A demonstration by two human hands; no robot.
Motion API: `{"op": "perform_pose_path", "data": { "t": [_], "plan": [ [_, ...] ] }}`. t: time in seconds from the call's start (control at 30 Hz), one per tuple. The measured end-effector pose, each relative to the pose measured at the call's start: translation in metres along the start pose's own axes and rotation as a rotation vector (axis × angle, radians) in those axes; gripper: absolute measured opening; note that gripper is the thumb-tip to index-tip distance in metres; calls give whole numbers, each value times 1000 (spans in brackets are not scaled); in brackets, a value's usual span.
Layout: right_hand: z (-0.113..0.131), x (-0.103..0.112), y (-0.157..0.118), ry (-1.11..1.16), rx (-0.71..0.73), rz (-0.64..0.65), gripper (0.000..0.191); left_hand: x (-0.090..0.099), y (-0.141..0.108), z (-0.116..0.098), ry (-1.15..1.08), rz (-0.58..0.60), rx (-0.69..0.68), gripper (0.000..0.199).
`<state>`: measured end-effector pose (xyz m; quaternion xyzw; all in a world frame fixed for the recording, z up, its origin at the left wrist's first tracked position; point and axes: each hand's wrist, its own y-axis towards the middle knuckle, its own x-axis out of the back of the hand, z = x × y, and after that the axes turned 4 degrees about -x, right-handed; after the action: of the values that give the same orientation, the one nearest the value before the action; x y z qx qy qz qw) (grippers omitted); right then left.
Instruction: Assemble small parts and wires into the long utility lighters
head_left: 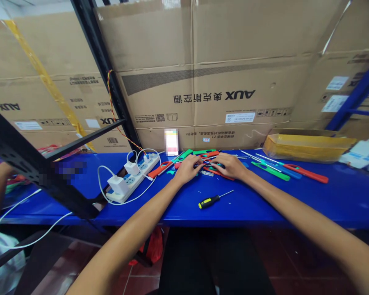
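"While both arms reach over the blue tabletop (178, 209), where are the hands?"

"At a heap of red and green handles (209, 154) near the cardboard (218, 110): left hand (189, 169) and right hand (231, 166) close together, fingers bent inward."

"Clamped on something?"

"I can't tell; the fingertips are too small and crowded to show whether they grip anything."

"What lies around them?"

"Nearer the person, a black-and-yellow screwdriver (209, 202), its shaft pointing right. Left of the heap, a white power strip (130, 180) bearing plugs (118, 185). Right of it, a separate green handle (270, 170) and red handle (306, 173)."
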<state>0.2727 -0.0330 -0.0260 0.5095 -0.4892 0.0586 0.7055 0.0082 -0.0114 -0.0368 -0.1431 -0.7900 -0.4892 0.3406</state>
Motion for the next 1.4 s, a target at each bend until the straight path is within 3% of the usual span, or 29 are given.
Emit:
{"op": "perform_pose_path", "data": {
  "t": [0.8, 1.03, 1.4],
  "plan": [
    [-2, -3, -2, 45, 29, -14, 17, 2, 1, 0, 7, 49, -32, 10],
    [-2, -2, -2, 26, 10, 1, 20, 2, 1, 5, -72, 69, 35, 9],
    [1, -2, -1, 23, 14, -28, 18, 6, 1, 1, -26, 33, -34, 8]
  ]
}}
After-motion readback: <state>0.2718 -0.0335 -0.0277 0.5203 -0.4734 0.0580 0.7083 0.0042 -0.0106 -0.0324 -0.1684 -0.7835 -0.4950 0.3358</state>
